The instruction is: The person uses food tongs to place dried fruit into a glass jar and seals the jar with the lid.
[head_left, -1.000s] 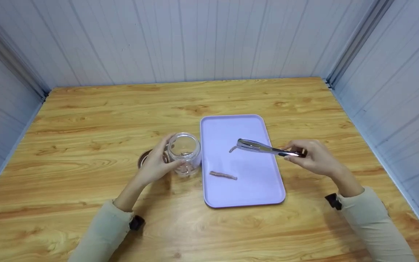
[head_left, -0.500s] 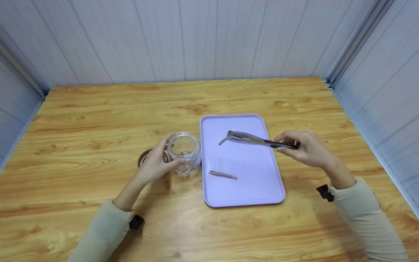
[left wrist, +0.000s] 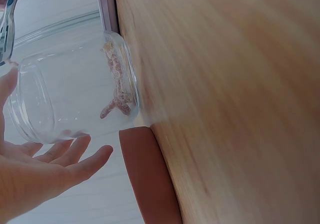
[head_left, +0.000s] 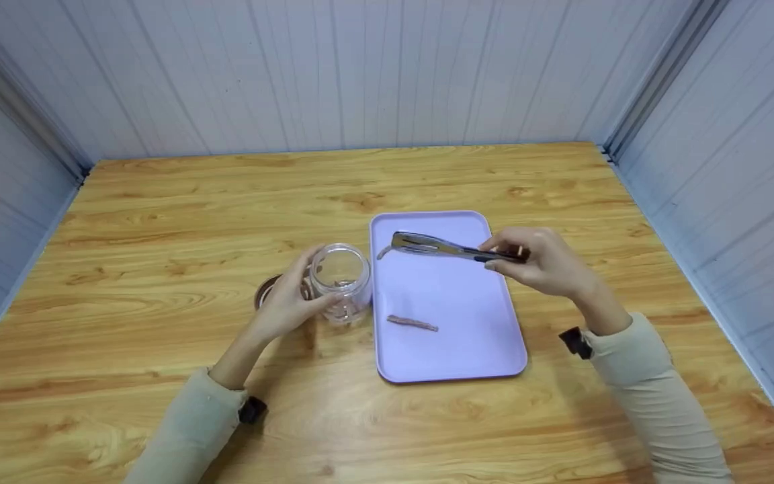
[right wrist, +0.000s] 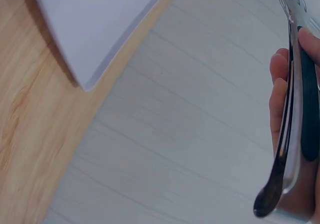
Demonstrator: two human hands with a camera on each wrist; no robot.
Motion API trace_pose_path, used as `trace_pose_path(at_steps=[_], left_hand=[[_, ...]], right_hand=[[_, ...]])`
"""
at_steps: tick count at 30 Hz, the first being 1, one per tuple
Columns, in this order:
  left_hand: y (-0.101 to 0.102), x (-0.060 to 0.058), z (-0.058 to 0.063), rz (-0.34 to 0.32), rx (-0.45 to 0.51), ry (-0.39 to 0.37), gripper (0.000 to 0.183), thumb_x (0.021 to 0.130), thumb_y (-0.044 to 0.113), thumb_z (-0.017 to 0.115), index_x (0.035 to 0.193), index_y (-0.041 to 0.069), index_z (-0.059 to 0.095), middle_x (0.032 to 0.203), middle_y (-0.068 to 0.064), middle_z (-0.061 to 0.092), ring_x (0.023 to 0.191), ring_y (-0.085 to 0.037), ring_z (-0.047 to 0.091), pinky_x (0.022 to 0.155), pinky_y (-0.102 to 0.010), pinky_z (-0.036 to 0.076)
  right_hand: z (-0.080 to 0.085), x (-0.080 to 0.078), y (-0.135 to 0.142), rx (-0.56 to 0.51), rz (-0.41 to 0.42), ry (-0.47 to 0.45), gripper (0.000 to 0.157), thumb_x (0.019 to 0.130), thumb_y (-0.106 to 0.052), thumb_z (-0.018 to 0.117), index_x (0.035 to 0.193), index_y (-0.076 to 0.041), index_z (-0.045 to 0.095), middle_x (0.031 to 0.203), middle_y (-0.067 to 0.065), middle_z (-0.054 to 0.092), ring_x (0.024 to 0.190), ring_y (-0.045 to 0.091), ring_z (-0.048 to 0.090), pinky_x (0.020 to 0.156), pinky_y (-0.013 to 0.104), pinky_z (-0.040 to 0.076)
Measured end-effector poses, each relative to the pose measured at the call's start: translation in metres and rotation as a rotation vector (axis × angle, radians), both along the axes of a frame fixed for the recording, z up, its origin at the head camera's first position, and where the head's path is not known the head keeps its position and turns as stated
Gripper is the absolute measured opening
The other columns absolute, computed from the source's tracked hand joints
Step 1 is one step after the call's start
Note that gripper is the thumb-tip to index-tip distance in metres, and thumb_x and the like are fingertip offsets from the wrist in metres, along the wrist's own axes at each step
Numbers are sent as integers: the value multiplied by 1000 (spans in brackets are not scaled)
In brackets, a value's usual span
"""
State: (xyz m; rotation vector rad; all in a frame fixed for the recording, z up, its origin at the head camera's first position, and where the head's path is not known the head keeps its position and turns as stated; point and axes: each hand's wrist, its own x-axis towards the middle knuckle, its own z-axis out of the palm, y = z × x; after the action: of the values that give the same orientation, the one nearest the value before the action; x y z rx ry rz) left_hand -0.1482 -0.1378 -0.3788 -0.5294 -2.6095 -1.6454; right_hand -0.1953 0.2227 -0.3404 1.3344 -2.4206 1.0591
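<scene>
My left hand [head_left: 291,301] holds a clear jar [head_left: 350,299] upright, thumb on the near side and fingers behind. In the left wrist view, several brown dried strips [left wrist: 117,84] lie at the jar's bottom. My right hand [head_left: 540,263] grips metal tongs [head_left: 446,248] by their dark handle, above the lilac tray [head_left: 457,349]. From the tongs' tips a short end of a brown strip [head_left: 384,252] sticks out; its remainder is hidden between the arms. Another brown strip [head_left: 412,324] lies on the tray. In the right wrist view the tongs [right wrist: 292,114] nearly fill the right edge.
Left of the jar, partly behind my left hand, a round brown lid [head_left: 266,290] lies on the wooden table [head_left: 192,202]. The tray's left edge stands close beside the jar. Pale panel walls [head_left: 373,74] enclose the table's back and sides.
My right hand has carried the tongs and the strip leftward and slightly farther back over the tray, closer to the jar. My left hand and the jar have stayed in place.
</scene>
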Motion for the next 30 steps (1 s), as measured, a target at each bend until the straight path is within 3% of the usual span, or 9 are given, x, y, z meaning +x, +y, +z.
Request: trace_pose_path(at_steps=[10, 20, 30], left_hand=[[-1, -1, 0, -4, 5, 0, 73, 73, 8, 72, 132, -3, 32, 122, -21, 44, 107, -32, 44, 89, -43, 35], [-1, -1, -2, -23, 29, 9, 72, 73, 6, 72, 132, -4, 32, 122, -21, 44, 105, -31, 45, 83, -43, 40], [-1, -1, -2, -6, 13, 5, 73, 72, 8, 72, 132, -2, 32, 123, -20, 44, 104, -31, 46, 85, -42, 39]], right_hand=[[23, 15, -37, -42, 76, 41, 20, 70, 13, 66, 87, 4, 62, 64, 8, 57, 45, 14, 41, 43, 13, 32], [-13, -5, -46, -26, 84, 43, 16, 75, -2, 69, 89, -7, 65, 71, -1, 61, 51, 9, 47, 44, 21, 38], [-20, -7, -47, -2, 87, 45, 18, 77, -7, 68, 94, -9, 64, 75, -3, 59, 51, 8, 43, 44, 22, 36]])
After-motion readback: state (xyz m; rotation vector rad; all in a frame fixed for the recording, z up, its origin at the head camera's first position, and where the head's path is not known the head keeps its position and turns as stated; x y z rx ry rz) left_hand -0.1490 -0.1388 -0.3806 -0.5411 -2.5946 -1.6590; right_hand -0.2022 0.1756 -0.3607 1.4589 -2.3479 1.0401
